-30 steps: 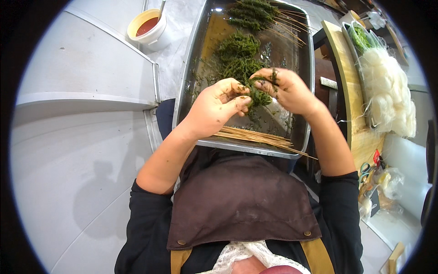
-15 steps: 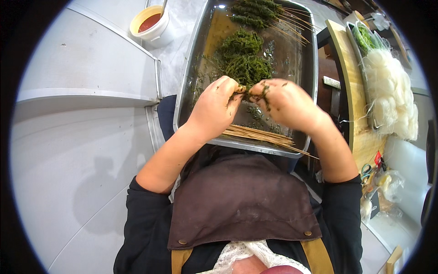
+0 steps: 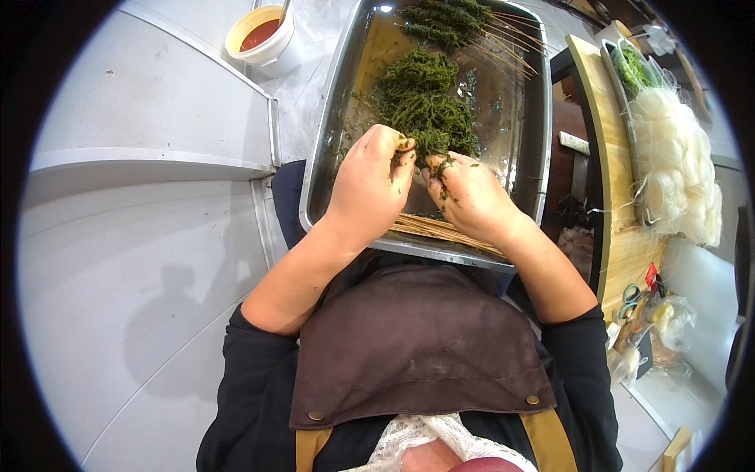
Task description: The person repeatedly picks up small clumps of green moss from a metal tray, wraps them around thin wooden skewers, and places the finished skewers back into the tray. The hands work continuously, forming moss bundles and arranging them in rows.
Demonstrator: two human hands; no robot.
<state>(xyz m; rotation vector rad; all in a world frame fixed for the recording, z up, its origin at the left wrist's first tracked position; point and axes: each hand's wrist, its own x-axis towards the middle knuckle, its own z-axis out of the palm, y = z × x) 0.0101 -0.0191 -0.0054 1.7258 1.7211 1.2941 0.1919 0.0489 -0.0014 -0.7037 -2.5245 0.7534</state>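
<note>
Dark green, shredded seaweed [image 3: 425,98] lies heaped in the middle of a metal tray [image 3: 316,169]. At the heap's near edge, my left hand [image 3: 370,177] is closed in a pinch, with green bits on its fingertips; what lies inside the pinch is mostly hidden. Just right of it, my right hand [image 3: 476,197] has its fingers closed on a small tuft of seaweed, and more shreds stick to its skin. Thin bamboo skewers [image 3: 444,229] lie along the tray's near side, partly under my hands. Seaweed-loaded skewers [image 3: 448,22] lie at the far end.
A white bucket [image 3: 271,55] of red-orange sauce stands beyond the tray at left. On the wooden table [image 3: 602,169] at right sits a container with bundles of white noodles [image 3: 668,157] and some greens [image 3: 631,71]. Scissors [image 3: 630,299] and plastic bags lie nearer. A grey panel [image 3: 149,102] borders the left.
My right hand has turned and moved slightly down and left, its fingers now at the heap's edge. My left hand has stayed almost in place.
</note>
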